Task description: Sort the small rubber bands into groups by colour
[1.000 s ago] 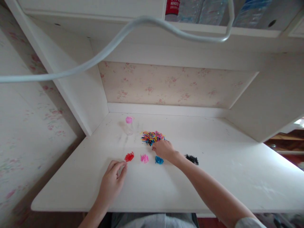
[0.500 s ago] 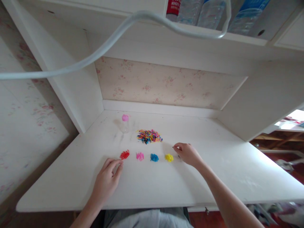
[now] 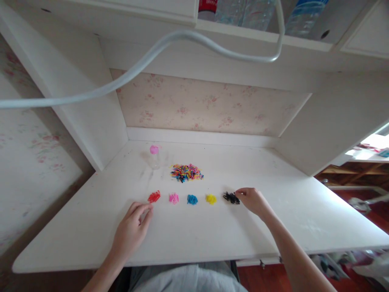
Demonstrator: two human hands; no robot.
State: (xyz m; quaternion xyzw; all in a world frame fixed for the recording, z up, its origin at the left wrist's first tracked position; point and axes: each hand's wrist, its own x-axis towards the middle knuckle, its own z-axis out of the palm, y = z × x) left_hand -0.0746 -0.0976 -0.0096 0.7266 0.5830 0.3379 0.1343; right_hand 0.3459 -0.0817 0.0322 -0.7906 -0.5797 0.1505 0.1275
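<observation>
Small rubber bands lie sorted by colour in a row on the white desk (image 3: 188,231): a red pile (image 3: 154,196), a pink pile (image 3: 174,198), a blue pile (image 3: 192,199), a yellow pile (image 3: 210,199) and a black pile (image 3: 231,198). My right hand (image 3: 253,201) pinches at the right edge of the black pile; a black band appears to be at its fingertips. Just below the red pile rests my left hand (image 3: 131,228), fingers curled and thumb against index; anything between them is too small to name. Behind the row lies a mixed multicoloured heap (image 3: 186,172).
A clear bottle with a pink cap (image 3: 154,156) stands left of the mixed heap. A white cable (image 3: 146,61) hangs across the upper view. Plastic bottles (image 3: 243,14) stand on the shelf above. White side panels (image 3: 337,117) flank the desk.
My right hand has shifted slightly back to the right edge of the black pile, which it mostly covered before. My left hand stays by the red pile. The view has shifted slightly.
</observation>
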